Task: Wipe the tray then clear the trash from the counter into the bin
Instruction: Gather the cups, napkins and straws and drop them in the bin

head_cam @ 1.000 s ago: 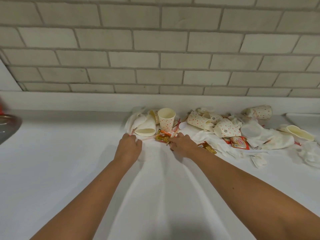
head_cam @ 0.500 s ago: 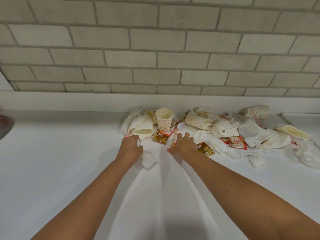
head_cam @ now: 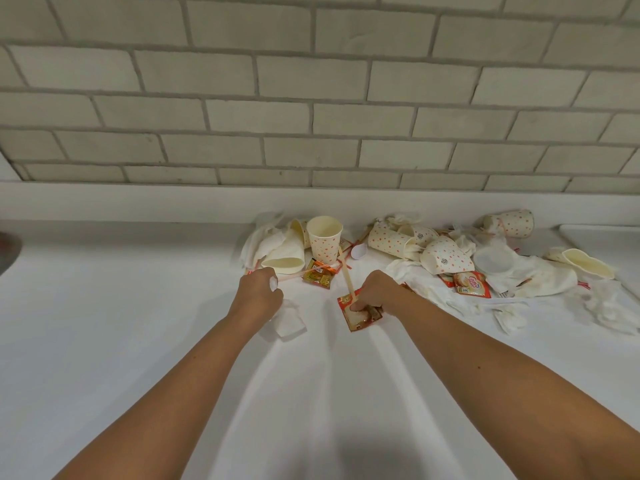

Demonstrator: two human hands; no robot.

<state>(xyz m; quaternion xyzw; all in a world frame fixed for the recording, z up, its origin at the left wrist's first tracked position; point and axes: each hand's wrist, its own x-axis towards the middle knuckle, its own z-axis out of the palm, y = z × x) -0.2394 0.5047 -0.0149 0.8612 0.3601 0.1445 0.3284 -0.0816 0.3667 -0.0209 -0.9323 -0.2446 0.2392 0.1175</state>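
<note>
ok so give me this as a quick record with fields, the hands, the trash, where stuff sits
left hand: curled round a white paper scrap
right hand: pinches a red-brown sachet, with a wooden stick running up from the grip
upright cup: spotted, standing at the back between the hands
tipped cups: several, lying on their sides
napkins: crumpled, to the right of the right hand
counter: white, trash heaped along the back
</note>
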